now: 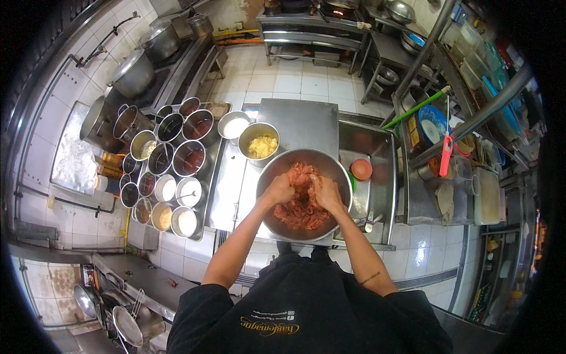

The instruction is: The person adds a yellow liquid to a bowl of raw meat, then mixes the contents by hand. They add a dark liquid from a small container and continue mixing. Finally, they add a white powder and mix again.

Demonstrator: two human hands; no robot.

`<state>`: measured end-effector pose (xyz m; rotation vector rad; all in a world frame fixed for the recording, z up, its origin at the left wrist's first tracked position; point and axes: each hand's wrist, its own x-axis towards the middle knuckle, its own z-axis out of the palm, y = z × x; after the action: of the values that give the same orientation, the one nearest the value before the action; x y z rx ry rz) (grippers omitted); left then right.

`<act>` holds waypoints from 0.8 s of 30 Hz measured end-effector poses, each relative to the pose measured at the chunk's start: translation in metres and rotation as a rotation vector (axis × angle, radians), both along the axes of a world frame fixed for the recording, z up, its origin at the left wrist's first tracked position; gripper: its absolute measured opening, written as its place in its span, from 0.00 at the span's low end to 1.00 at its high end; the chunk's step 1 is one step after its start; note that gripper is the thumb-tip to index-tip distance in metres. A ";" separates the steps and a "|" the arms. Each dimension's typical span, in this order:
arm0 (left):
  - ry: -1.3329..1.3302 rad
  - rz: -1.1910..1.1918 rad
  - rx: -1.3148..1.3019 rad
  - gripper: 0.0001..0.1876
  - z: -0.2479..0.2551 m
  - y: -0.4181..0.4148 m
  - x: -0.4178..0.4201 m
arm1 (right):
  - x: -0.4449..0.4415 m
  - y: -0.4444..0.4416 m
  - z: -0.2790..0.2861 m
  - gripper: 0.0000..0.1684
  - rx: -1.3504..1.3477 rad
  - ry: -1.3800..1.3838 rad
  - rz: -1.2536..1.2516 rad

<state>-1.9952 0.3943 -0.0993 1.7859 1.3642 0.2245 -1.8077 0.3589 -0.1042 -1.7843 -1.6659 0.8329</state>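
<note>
A large steel mixing bowl (269, 223) stands in front of me at the front of the steel worktop. Reddish raw meat pieces (303, 217), moist on the surface, fill its lower part. From the left, my left hand (278, 191) reaches in with its fingers curled into the meat. Opposite it, my right hand (326, 194) grips the meat, thumb toward the middle. Between the two hands some meat is lifted in a mound. My fingertips are mostly buried. Just beyond the bowl's left side is a steel pot (250, 155) holding a yellow, chopped or mashed food (262, 146).
A tray (201, 232) on the left bears several metal containers of sauces and powders, including a white-filled one (189, 191). To the right is a steel sink (384, 194) with an orange bowl (361, 169). A green stick (415, 107) slants near the right-hand shelves.
</note>
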 end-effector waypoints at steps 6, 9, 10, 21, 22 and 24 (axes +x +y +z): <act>-0.049 -0.341 -0.008 0.25 0.025 0.025 -0.011 | 0.031 0.002 0.011 0.25 -0.138 -0.001 0.421; -0.167 -0.214 -0.221 0.29 0.042 0.040 -0.003 | 0.039 0.008 -0.024 0.28 -0.110 0.008 0.285; -0.212 -0.059 -0.394 0.31 0.036 0.041 0.005 | 0.037 0.009 -0.042 0.30 -0.109 0.011 0.179; -0.357 0.176 -0.147 0.24 0.006 -0.004 0.054 | 0.001 0.010 -0.011 0.28 -0.089 0.367 -0.228; -0.401 0.189 -0.010 0.22 -0.004 -0.006 0.045 | -0.003 0.004 0.015 0.27 -0.160 0.309 -0.216; -0.306 0.138 0.163 0.22 -0.013 -0.016 0.024 | 0.007 -0.008 -0.003 0.27 -0.008 0.169 -0.084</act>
<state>-1.9708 0.3783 -0.1128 1.7050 1.2757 0.6730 -1.8009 0.3505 -0.1070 -1.7249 -1.4720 0.9268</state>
